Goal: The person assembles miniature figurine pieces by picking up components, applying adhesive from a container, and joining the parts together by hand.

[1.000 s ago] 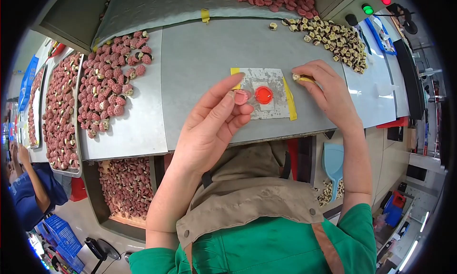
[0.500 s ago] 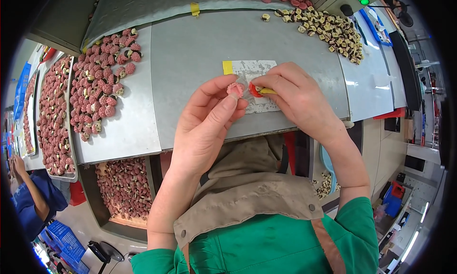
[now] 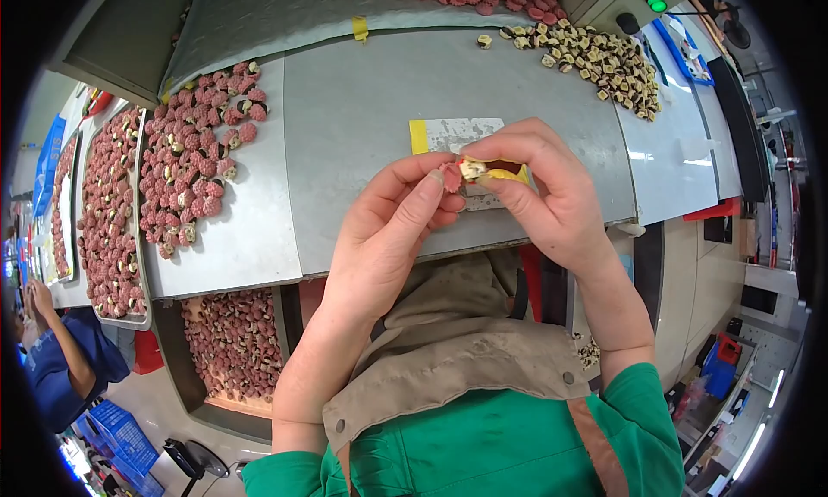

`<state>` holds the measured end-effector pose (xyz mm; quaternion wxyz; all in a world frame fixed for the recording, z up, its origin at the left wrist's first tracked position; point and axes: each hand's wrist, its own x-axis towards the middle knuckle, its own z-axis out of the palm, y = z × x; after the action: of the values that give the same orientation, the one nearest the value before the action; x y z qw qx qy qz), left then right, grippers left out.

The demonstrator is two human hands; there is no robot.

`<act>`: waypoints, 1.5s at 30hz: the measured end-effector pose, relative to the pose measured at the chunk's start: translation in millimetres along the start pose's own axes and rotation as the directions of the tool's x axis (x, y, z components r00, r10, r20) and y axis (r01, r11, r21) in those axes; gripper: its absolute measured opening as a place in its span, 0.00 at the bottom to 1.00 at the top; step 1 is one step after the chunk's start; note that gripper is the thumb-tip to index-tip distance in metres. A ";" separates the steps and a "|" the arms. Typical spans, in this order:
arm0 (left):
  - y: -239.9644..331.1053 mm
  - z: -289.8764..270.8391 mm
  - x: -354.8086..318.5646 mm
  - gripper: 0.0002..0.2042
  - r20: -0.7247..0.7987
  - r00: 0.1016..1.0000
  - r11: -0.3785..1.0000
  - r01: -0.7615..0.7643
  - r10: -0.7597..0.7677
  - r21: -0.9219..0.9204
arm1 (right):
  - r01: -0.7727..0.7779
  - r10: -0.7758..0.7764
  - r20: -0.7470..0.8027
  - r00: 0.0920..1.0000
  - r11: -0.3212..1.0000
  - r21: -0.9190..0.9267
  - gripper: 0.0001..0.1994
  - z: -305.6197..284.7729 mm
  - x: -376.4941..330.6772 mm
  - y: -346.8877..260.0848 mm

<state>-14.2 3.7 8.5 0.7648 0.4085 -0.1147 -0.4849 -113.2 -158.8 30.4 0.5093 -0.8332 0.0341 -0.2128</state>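
My left hand (image 3: pixel 388 229) pinches a small red round piece (image 3: pixel 450 176) between thumb and fingertips. Against it my right hand (image 3: pixel 543 191) holds a small cream and dark piece (image 3: pixel 472 168); the two pieces touch just above the bench. Under the hands lies a white card with yellow tape ends (image 3: pixel 448 136) on the grey metal bench (image 3: pixel 362 109). My hands cover most of the card.
A heap of red pieces (image 3: pixel 194 156) lies at left on the bench. A pile of cream and dark pieces (image 3: pixel 595 61) sits at the back right. Trays of red pieces (image 3: pixel 103 212) stand further left, a bin of them (image 3: pixel 228 342) lies below. A person in blue (image 3: pixel 60 359) works at lower left.
My right hand came from the card's right end to the middle with the cream piece. Both hands lifted the red piece off the card and brought the two pieces together.
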 end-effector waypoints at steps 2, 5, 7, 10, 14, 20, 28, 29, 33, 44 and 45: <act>0.5 0.7 -0.1 0.16 0.011 1.000 1.000 -0.002 0.002 -0.009 | 0.127 -0.124 0.037 0.992 0.983 -0.132 0.11 1.4 5.3 -2.8; 0.0 1.3 1.2 0.15 0.007 1.000 1.000 0.003 -0.003 -0.011 | 0.272 -0.260 0.081 0.962 0.917 -0.291 0.12 1.7 6.2 -0.8; -0.7 2.0 2.4 0.15 0.003 1.000 1.000 0.015 -0.015 -0.001 | 0.298 -0.289 0.077 0.954 0.898 -0.322 0.12 3.0 2.9 0.5; -2.3 8.8 2.3 0.14 -0.047 0.996 0.996 -0.073 0.075 0.049 | 0.255 -0.253 0.044 0.966 0.925 -0.281 0.12 5.4 1.4 -0.6; -22.0 11.0 -0.6 0.13 -0.069 0.927 0.895 -0.334 0.368 0.295 | -0.073 0.095 -0.079 0.992 0.966 0.249 0.12 19.4 -8.0 4.1; -5.5 11.9 1.2 0.11 -0.064 0.963 0.923 -0.229 0.261 0.309 | 0.253 -0.299 -0.115 0.947 0.917 -0.307 0.09 23.1 -13.8 13.8; -3.6 11.0 0.4 0.15 -0.096 0.988 0.978 -0.105 0.123 0.179 | 0.099 -0.100 -0.186 0.978 0.995 -0.013 0.10 29.5 -11.7 9.4; -5.7 11.7 0.1 0.15 -0.096 0.988 0.978 -0.105 0.123 0.179 | 0.055 -0.033 -0.202 0.979 0.993 0.103 0.10 30.7 -12.1 9.7; -2.5 5.0 -1.0 0.15 -0.053 0.989 0.966 -0.122 0.137 0.230 | 0.200 -0.226 -0.104 0.969 0.956 -0.213 0.11 18.9 -15.5 11.5; -8.8 25.2 -4.7 0.32 -0.046 0.988 0.962 -0.135 0.150 0.239 | 0.177 -0.174 0.040 0.984 0.978 -0.113 0.13 6.3 -7.9 7.9; -17.6 23.0 -2.6 0.31 0.004 0.972 0.912 -0.223 0.237 0.345 | 0.176 -0.172 0.040 0.984 0.978 -0.112 0.13 5.7 -8.4 10.1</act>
<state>-40.1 -9.4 10.8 0.7355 0.5283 -0.2303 -0.3563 -116.9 -156.6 16.8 0.4404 -0.8640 -0.0345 -0.2416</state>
